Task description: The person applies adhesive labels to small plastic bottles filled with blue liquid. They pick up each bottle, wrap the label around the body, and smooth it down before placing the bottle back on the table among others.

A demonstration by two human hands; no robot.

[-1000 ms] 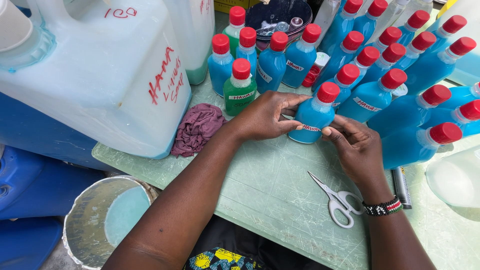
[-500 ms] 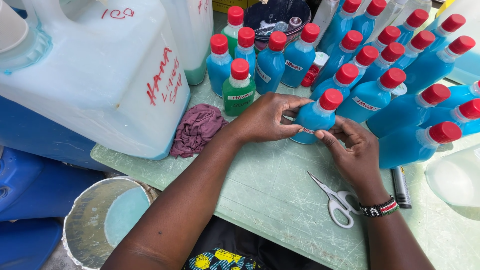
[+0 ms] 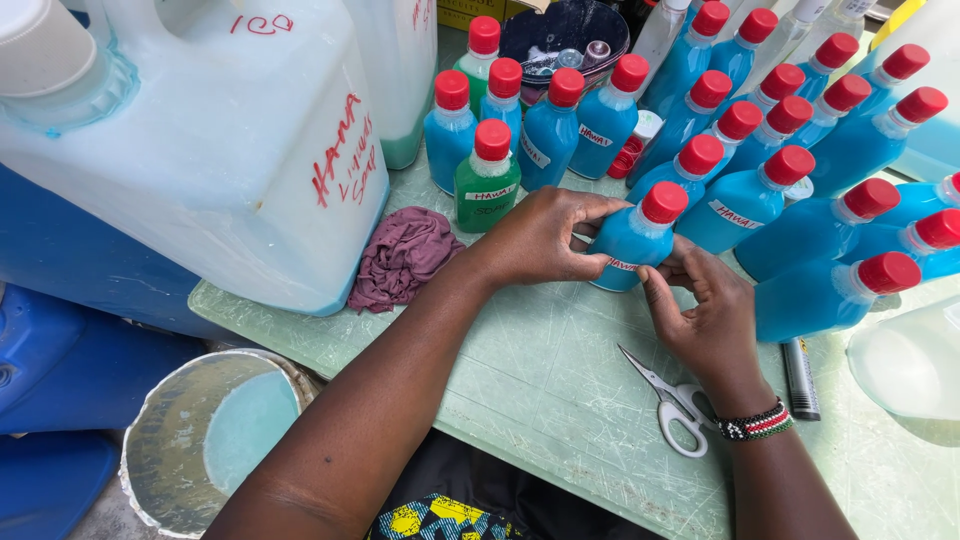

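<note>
A small bottle of blue liquid with a red cap [image 3: 632, 236] stands on the pale green table [image 3: 540, 380]. My left hand [image 3: 540, 238] wraps its left side, fingers pressing a white label strip against the bottle. My right hand [image 3: 705, 315] touches the lower right side of the same bottle, fingertips on the label. A beaded bracelet [image 3: 755, 424] circles my right wrist. Many more red-capped blue bottles [image 3: 760, 190] stand behind and to the right, some with white labels, plus a green bottle [image 3: 488, 178].
Scissors with white handles [image 3: 668, 400] lie near my right wrist, a dark marker [image 3: 800, 378] beside them. A maroon cloth [image 3: 402, 256] sits by a large white jerrycan [image 3: 190, 150]. A bucket with pale blue liquid [image 3: 210, 435] stands below the table edge. A dark bowl [image 3: 565, 35] is behind.
Both hands have stayed on the same bottle, with only slight finger shifts along the label. Nothing else moved.
</note>
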